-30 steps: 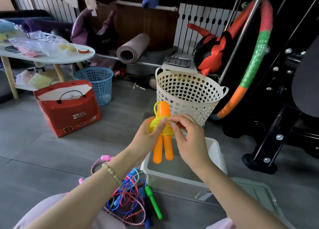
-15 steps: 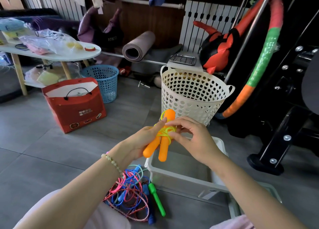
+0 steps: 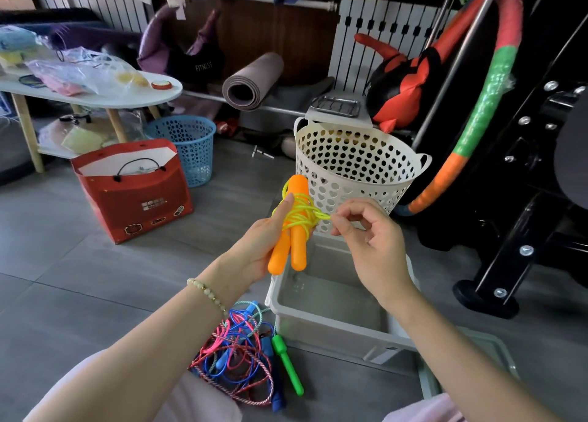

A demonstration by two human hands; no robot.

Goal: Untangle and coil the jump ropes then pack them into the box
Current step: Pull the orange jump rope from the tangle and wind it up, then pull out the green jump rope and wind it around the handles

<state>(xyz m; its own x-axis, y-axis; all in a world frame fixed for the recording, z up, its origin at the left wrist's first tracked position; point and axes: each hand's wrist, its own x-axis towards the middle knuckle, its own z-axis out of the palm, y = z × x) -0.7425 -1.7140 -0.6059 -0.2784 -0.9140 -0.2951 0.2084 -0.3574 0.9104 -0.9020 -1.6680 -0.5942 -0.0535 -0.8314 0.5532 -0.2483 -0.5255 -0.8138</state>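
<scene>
- A left hand [image 3: 264, 243] grips two smooth orange handles [image 3: 297, 231] above the pale plastic box [image 3: 334, 329]; glossy yellow cord [image 3: 300, 213] is wound round them.
- The right hand [image 3: 372, 240] pinches the cord's loose loop; tying off looks like the step in hand.
- Next, probably: tuck the loop in, lower the bundle into the box; a tangle of thin ropes [image 3: 235, 355] lies on the floor beside the box.

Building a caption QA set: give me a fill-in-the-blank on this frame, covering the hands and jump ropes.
1. The left hand grips two ____ jump-rope handles.
2. The right hand pinches the ____ cord wound round them.
3. The tangled ropes lie on the floor, to the ____ of the plastic box.

Missing words: orange; yellow; left.
</scene>
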